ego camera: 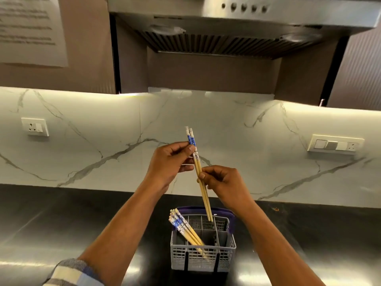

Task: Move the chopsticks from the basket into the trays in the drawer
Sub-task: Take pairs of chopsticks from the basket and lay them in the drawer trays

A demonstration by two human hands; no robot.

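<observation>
The person holds a pair of chopsticks above the grey basket, which stands on the dark counter near the body. The left hand pinches the pair by its blue-patterned top, fingers closed around it; the right hand grips the bare wooden shafts lower down, fingers closed too. The tips hang just at the basket's far right compartment. A bundle of remaining chopsticks leans leftward out of a near left compartment. The sticks look light, stiff and smooth, so they would likely slide against each other unless pinched together near the middle. Open room lies all round the basket; the marble backsplash stands well beyond. The drawer and its trays are not in view.
</observation>
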